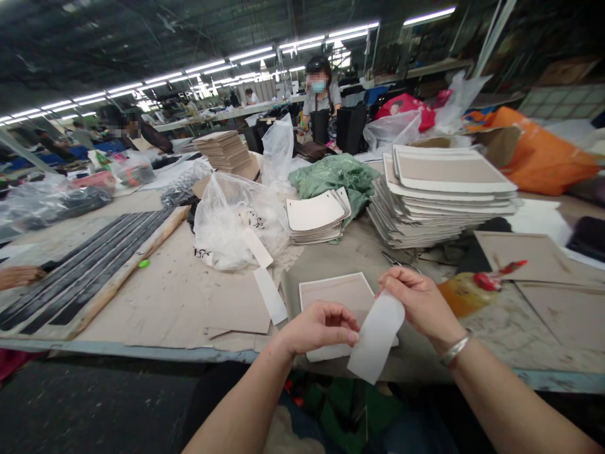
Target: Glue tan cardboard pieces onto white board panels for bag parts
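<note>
My right hand, with a metal bangle at the wrist, pinches the top end of a white strip that looks like paper. The strip hangs slanted, its lower end past the table edge. My left hand is closed, thumb and curled fingertips at the strip's left edge. Beneath both hands lies a beige panel with a white border, partly covered by them. Two more white strips, an upper one and a lower one, lie left of the panel.
A tall stack of bordered panels and a smaller stack stand behind. At right sits a yellowish glue container with a red top. Clear plastic bags and long black strips lie left. A co-worker's hand touches the strips.
</note>
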`<action>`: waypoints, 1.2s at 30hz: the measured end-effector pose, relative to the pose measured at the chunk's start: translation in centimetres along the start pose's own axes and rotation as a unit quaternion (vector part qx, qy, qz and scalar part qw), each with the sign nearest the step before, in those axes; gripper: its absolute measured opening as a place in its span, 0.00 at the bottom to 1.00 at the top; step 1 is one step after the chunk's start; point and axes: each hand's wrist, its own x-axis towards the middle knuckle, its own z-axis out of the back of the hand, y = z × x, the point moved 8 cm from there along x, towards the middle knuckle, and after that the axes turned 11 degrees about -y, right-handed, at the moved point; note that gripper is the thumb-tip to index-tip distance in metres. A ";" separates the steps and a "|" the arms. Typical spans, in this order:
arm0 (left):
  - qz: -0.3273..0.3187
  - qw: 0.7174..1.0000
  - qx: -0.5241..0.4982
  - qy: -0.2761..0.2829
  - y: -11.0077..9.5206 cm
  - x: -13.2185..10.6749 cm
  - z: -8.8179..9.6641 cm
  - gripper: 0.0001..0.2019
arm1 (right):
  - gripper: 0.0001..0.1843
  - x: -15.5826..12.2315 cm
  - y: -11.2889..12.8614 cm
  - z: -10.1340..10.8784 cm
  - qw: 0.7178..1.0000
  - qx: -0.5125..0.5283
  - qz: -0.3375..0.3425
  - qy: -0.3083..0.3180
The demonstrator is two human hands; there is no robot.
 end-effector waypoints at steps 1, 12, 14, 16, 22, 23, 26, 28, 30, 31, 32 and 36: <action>0.004 1.000 0.015 -0.005 0.1 0.0 0.5 0.16 | 0.15 0.4 0.0 0.5 1.000 -0.023 0.014 -0.013; -0.039 0.997 -0.054 -0.042 -0.3 0.4 0.3 0.23 | 0.13 -0.1 1.1 -0.8 0.985 -0.141 0.101 0.015; -0.011 1.000 -0.024 -0.012 0.4 0.4 -0.2 0.22 | 0.13 -0.1 1.0 -0.8 0.985 -0.143 0.100 0.013; 0.001 0.999 0.040 -0.014 0.7 0.4 0.5 0.18 | 0.14 0.3 0.5 -0.3 0.985 -0.150 0.082 0.005; -0.014 0.972 0.196 -0.130 0.0 0.1 5.6 0.15 | 0.18 1.6 -1.6 0.3 0.974 -0.211 0.056 0.053; -0.020 0.960 0.229 -0.158 -0.1 0.1 6.4 0.15 | 0.18 1.6 -1.9 0.0 0.972 -0.218 0.056 0.069; -0.046 0.899 0.357 -0.250 -0.7 0.1 8.1 0.13 | 0.18 1.7 -2.3 -0.8 0.959 -0.254 0.083 0.091; -0.068 0.838 0.444 -0.308 -1.3 0.1 8.8 0.12 | 0.17 2.1 -2.4 -0.9 0.946 -0.295 0.112 0.068; -0.077 0.783 0.510 -0.349 -1.7 0.0 9.0 0.10 | 0.16 2.7 -2.5 -1.1 0.926 -0.346 0.149 0.035; -0.078 0.759 0.535 -0.362 -1.9 0.0 9.1 0.10 | 0.16 2.9 -2.5 -1.3 0.911 -0.374 0.172 0.024; -0.079 0.738 0.558 -0.371 -2.0 0.0 9.1 0.10 | 0.16 3.1 -2.5 -1.6 0.894 -0.401 0.197 0.018; -0.091 0.667 0.628 -0.391 -2.4 0.1 8.7 0.10 | 0.15 3.3 -2.5 -2.8 0.832 -0.478 0.283 0.010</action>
